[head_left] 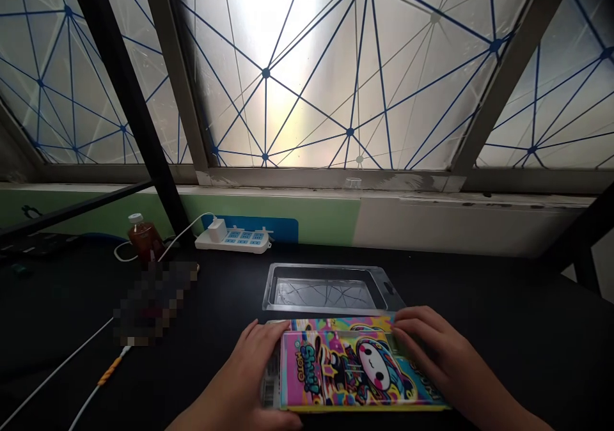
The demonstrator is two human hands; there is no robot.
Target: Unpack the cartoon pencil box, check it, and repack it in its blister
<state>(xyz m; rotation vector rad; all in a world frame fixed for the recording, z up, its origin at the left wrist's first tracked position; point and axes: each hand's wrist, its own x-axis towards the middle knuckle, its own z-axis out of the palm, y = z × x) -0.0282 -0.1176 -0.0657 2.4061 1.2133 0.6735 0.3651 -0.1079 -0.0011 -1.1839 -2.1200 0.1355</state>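
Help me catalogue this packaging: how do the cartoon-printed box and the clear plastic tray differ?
The cartoon-printed box is brightly multicoloured; the clear plastic tray is colourless. The box sits between the left hand and right hand; the tray lies beyond it on the black tabletop. Both look roughly rectangular.

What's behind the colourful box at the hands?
A clear plastic tray lies on the black table just beyond the colourful box. The left hand and right hand hide parts of its ends; whatever lies under it can't be seen.
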